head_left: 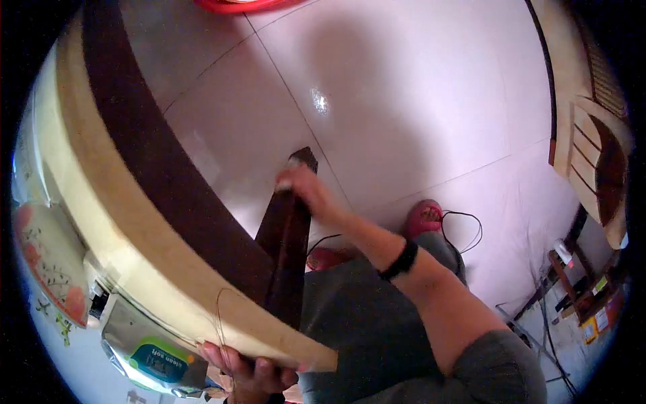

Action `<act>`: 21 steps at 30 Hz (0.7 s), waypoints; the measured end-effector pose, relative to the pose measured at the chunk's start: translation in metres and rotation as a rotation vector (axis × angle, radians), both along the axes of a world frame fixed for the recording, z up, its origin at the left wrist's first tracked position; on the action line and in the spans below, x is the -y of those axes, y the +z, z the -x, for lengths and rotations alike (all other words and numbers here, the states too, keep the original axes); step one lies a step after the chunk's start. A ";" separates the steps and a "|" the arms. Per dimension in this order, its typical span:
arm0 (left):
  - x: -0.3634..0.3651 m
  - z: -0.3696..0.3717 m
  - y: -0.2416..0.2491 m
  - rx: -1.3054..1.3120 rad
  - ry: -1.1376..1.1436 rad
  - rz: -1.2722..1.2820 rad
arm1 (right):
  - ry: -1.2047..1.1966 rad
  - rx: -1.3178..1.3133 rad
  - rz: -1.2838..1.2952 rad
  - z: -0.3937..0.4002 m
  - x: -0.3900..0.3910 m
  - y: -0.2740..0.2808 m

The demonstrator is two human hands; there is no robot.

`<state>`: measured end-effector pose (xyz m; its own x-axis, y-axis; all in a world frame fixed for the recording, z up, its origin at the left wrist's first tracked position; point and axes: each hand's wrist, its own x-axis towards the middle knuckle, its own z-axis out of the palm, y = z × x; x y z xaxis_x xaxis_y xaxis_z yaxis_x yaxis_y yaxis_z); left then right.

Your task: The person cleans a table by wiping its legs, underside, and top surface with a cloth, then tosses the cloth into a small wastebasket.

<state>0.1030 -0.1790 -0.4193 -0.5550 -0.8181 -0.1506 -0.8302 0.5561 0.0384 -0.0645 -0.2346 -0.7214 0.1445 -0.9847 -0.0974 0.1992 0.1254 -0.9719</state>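
Observation:
My right hand (301, 187), slightly blurred, is closed around a dark brown wooden table leg (288, 249) near its lower end. Pale grey-white bits of what looks like a cloth (293, 163) show at the fingers, pressed against the wood. At the bottom of the view, my left hand (252, 377) grips the cream edge of the table (202, 286) near its corner, fingertips curled over the rim. Below that edge runs a dark brown band. A thin cord hangs by the left fingers.
On the tabletop lie a green and white tissue pack (155, 350) and a floral-patterned item (50, 262). My pink slippers (424, 217) rest on the tiled floor, near a thin black cable (479, 232). Wooden furniture (592, 161) stands at right. A red basin rim (249, 5) shows above.

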 end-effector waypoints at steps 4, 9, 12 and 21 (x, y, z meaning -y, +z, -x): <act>0.005 0.004 -0.001 -0.033 0.000 0.023 | -0.001 -0.176 -0.328 -0.016 0.003 -0.105; 0.009 0.012 0.000 -0.095 0.027 0.033 | 0.167 -0.237 -0.611 -0.006 0.013 -0.063; 0.013 0.020 0.001 -0.092 0.039 0.018 | -0.157 0.117 -0.572 -0.019 -0.018 0.054; 0.011 0.019 -0.002 -0.027 -0.044 0.103 | -0.166 0.025 -0.594 -0.011 -0.022 0.097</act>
<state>0.0839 -0.1901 -0.4217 -0.5936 -0.8031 -0.0513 -0.8042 0.5943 0.0007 -0.0531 -0.2122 -0.6245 0.0028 -0.7730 -0.6343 0.2839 0.6089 -0.7407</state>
